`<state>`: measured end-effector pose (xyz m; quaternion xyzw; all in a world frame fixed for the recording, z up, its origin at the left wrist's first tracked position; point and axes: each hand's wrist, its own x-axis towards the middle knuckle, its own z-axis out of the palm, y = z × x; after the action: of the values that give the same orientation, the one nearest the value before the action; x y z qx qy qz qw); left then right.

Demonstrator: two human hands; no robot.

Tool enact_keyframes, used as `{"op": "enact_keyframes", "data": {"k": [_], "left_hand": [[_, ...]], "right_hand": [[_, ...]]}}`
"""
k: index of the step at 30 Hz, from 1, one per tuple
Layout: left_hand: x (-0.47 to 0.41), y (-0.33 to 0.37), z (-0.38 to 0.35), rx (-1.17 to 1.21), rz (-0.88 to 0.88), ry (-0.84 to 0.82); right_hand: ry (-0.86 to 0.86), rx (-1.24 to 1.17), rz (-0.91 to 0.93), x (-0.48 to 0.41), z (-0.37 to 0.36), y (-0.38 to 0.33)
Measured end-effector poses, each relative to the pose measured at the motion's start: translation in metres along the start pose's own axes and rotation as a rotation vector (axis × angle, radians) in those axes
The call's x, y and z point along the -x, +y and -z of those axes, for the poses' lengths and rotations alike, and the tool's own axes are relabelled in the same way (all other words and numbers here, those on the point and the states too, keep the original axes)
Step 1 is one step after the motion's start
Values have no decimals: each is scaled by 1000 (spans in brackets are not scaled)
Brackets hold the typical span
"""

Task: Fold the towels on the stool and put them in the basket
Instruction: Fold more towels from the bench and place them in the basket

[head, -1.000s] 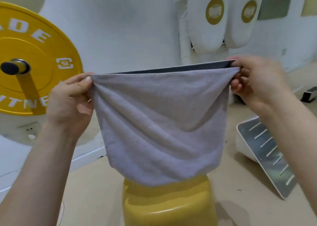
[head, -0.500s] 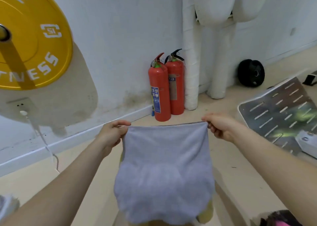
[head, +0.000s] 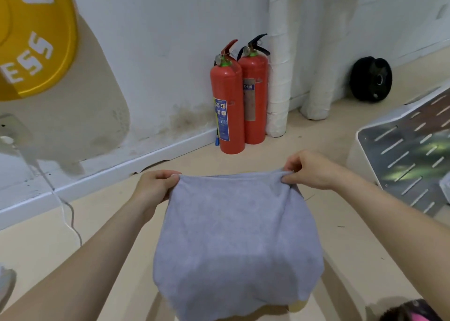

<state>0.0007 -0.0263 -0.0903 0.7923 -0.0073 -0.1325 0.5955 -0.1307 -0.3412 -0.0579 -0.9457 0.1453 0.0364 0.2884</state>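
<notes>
A grey towel (head: pixel 236 238), folded double, is spread low in front of me and drapes over the yellow stool, of which only a sliver (head: pixel 298 305) shows at the towel's lower right. My left hand (head: pixel 155 185) pinches the towel's far left corner. My right hand (head: pixel 310 168) pinches its far right corner. Both arms reach forward over the towel's sides. No basket is clearly visible.
Two red fire extinguishers (head: pixel 230 101) stand against the white wall beyond the towel. A white slotted metal unit (head: pixel 409 150) sits at the right. A yellow weight plate (head: pixel 34 35) hangs upper left, a black plate (head: pixel 371 79) leans far right, and a white cable (head: pixel 68 211) trails on the floor.
The towel has come down from held up at chest height to lying draped over the stool. My view has tilted downward, and both hands have kept their corners.
</notes>
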Motion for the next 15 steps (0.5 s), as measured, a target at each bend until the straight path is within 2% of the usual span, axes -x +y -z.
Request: {"op": "enact_keyframes", "data": {"k": [2, 5, 7, 9, 12, 15], "left_hand": [[-5, -3, 4, 43, 35, -18], [-13, -2, 10, 145, 95, -26], [-18, -1, 11, 214, 121, -32], [-21, -1, 8, 259, 133, -30], [-25, -7, 5, 273, 151, 12], [-29, -11, 6, 266, 149, 51]], "right_hand": [[19, -75, -53, -8, 4, 6], [-22, -539, -215, -15, 7, 8], [45, -687, -263, -24, 0, 8], [186, -698, -267, -35, -13, 5], [391, -497, -224, -50, -34, 3], [414, -448, -255, -58, -43, 4]]}}
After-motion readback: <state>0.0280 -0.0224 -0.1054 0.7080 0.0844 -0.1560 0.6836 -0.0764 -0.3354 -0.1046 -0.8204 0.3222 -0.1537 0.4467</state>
